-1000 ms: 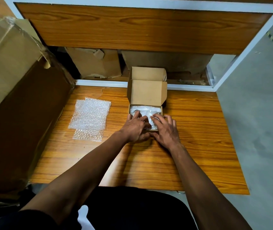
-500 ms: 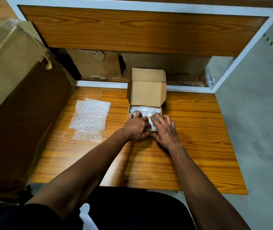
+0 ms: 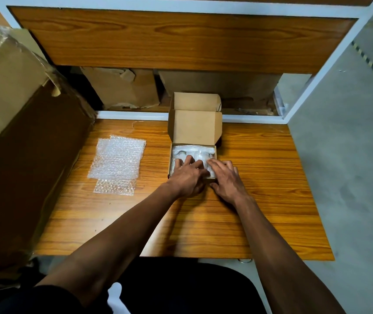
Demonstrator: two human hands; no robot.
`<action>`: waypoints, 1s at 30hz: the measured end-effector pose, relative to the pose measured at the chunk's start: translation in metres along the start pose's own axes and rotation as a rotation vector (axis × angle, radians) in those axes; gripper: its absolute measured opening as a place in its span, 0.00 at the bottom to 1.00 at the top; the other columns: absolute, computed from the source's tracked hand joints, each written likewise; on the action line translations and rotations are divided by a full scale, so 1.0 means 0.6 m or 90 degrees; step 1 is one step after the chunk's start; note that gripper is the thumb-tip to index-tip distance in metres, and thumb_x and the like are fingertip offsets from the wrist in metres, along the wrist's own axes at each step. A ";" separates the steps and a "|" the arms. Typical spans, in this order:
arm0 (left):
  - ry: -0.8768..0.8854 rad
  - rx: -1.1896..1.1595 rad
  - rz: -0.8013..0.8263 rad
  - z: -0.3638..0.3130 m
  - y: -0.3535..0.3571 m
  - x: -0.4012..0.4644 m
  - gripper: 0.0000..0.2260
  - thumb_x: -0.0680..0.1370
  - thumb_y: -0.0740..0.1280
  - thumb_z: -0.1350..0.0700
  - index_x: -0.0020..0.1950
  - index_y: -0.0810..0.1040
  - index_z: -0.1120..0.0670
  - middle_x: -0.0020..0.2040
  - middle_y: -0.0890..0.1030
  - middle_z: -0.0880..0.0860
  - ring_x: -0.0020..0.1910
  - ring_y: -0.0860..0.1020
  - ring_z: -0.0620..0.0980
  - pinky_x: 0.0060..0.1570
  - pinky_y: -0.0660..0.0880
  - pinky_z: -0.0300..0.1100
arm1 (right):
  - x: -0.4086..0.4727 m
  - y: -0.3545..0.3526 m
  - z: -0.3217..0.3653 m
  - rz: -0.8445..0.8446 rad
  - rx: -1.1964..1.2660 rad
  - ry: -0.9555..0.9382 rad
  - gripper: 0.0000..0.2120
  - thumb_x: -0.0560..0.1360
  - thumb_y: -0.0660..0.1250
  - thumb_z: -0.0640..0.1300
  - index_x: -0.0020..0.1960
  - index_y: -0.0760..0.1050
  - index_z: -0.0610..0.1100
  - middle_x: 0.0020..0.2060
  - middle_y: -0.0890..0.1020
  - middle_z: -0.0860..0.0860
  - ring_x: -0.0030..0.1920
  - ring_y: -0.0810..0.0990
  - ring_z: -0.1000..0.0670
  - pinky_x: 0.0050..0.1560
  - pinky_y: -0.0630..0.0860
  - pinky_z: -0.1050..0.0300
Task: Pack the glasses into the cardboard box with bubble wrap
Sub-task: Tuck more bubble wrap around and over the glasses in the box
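While both hands [image 3: 206, 177] press crinkly bubble wrap [image 3: 192, 150] | square cardboard box [image 3: 194, 130]

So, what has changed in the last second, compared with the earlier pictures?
Almost nothing. Both hands, left and right, stay pressed flat on the wrapped glasses in the box, and no hand has taken hold of anything or let go. The lid stays up, and the spare bubble wrap lies in the same place on the table.
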State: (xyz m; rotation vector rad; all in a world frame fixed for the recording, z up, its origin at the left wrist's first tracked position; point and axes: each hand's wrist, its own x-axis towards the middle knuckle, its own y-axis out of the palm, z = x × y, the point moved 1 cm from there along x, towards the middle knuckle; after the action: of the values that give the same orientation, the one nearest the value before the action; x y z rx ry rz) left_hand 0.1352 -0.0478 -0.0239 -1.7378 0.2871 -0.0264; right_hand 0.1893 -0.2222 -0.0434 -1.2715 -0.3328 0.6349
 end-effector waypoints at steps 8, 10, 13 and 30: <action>-0.007 -0.028 -0.159 0.031 0.006 -0.040 0.20 0.81 0.64 0.37 0.68 0.75 0.46 0.63 0.76 0.49 0.66 0.69 0.55 0.59 0.63 0.55 | -0.022 0.009 0.002 -0.124 -0.098 -0.040 0.24 0.73 0.77 0.54 0.64 0.74 0.50 0.65 0.75 0.51 0.65 0.70 0.44 0.60 0.72 0.46; -0.048 -0.018 -0.218 0.047 0.018 -0.063 0.18 0.80 0.64 0.35 0.62 0.76 0.46 0.59 0.77 0.49 0.63 0.70 0.54 0.56 0.64 0.54 | -0.026 0.017 0.002 -0.145 -0.120 -0.047 0.20 0.73 0.77 0.56 0.61 0.76 0.51 0.62 0.77 0.52 0.64 0.70 0.44 0.58 0.71 0.46; -0.073 0.015 -0.245 0.071 0.028 -0.096 0.17 0.81 0.64 0.35 0.57 0.77 0.48 0.54 0.78 0.48 0.60 0.71 0.55 0.54 0.66 0.55 | -0.020 0.016 0.009 -0.152 -0.150 -0.042 0.15 0.75 0.74 0.58 0.57 0.79 0.52 0.58 0.79 0.53 0.62 0.70 0.45 0.57 0.69 0.47; -0.101 0.086 -0.220 0.085 0.024 -0.117 0.18 0.82 0.62 0.36 0.53 0.82 0.47 0.52 0.81 0.47 0.61 0.73 0.54 0.56 0.65 0.56 | -0.010 -0.010 0.059 -0.071 -0.272 0.037 0.33 0.76 0.57 0.75 0.57 0.83 0.49 0.56 0.83 0.49 0.64 0.71 0.43 0.59 0.64 0.42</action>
State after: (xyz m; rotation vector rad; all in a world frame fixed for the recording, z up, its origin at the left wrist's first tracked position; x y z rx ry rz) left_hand 0.0740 0.0135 -0.0375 -1.6267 -0.1299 -0.1551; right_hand 0.1662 -0.1994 -0.0270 -1.6634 -0.5055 0.4427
